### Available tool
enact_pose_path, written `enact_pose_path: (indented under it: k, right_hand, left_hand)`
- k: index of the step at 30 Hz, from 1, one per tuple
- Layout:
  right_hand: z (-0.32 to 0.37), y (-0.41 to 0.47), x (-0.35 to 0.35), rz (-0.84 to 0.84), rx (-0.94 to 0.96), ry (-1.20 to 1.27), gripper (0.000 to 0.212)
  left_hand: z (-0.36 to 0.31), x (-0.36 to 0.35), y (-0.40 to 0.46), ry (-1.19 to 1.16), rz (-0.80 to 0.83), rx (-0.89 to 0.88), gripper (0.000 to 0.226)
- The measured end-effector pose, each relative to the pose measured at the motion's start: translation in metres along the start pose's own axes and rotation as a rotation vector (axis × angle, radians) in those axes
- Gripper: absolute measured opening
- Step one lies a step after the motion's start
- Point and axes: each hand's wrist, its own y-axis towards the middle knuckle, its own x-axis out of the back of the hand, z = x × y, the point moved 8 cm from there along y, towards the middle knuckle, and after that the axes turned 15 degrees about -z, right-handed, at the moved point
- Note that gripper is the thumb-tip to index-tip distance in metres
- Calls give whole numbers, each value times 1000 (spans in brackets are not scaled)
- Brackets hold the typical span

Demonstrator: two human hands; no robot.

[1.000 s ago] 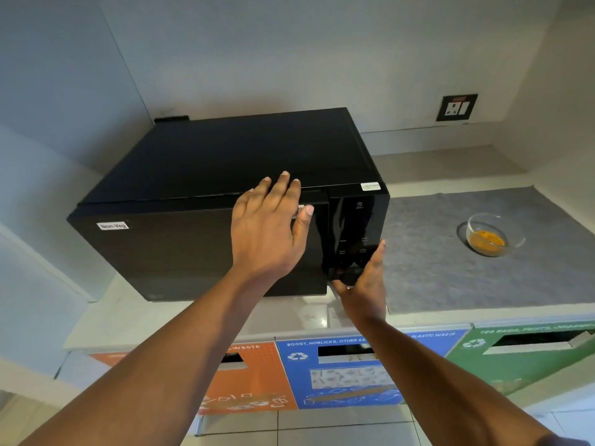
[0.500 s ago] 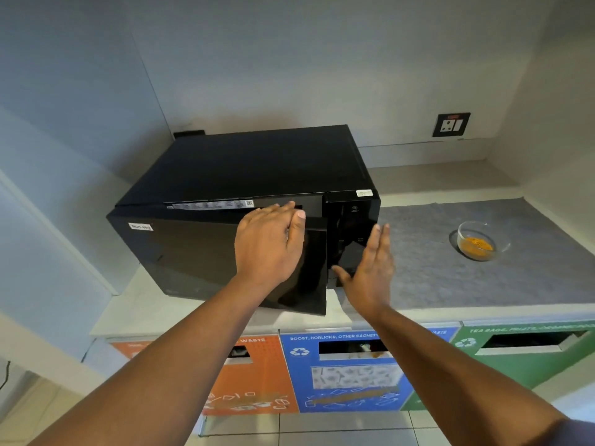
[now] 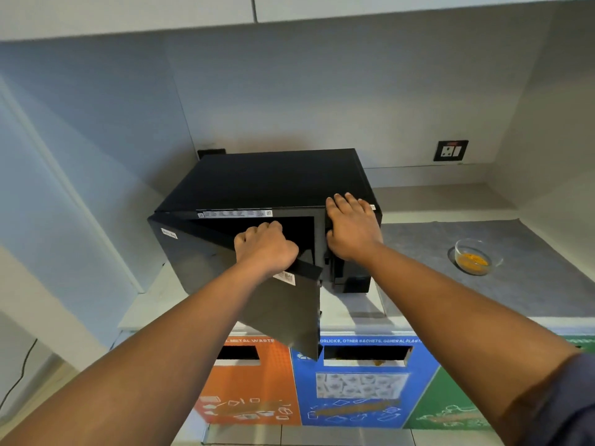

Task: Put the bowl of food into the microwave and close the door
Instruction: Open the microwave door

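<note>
Standing on the pale bench (image 3: 444, 194) in a grey-walled recess, the black microwave (image 3: 273, 178) sits toward the left, its back near the wall. Its door (image 3: 283, 304) hangs swung out toward the camera, hinged on the left, with the dark cavity showing behind it. A grey mat (image 3: 531, 278) covers the bench to the right of the microwave. Below the bench front run three waste bins: an orange bin (image 3: 254, 387), a blue bin (image 3: 363, 397) and a green bin (image 3: 450, 410), the first two with slots cut in their faces. On the back wall, right of the microwave, is a dark socket (image 3: 450, 150).

The left hand (image 3: 265, 249) is curled over the door's top edge, fingers wrapped down behind it, gripping the door. The right hand (image 3: 351, 231) lies flat and spread, palm down on the microwave's top right front corner, above the control panel, pinching nothing.

The bowl (image 3: 478, 260), clear glass with yellow-orange food in it, stands on the mat well to the right of the microwave, apart from both hands.

A small white label (image 3: 169, 233) is stuck near the door's upper left corner.
</note>
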Motion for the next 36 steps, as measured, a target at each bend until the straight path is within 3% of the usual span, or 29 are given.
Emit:
enact_pose_path:
  k: [4, 20, 36]
  right_hand:
    - [2, -1, -3, 81, 15, -50, 83]
    - [15, -2, 4, 213, -6, -79, 93]
    - [27, -5, 6, 141, -47, -134, 92]
  left_hand:
    - [27, 6, -2, 79, 40, 98, 76]
    - [136, 34, -5, 251, 59, 288, 87]
    - [181, 58, -13, 379, -161, 98, 93]
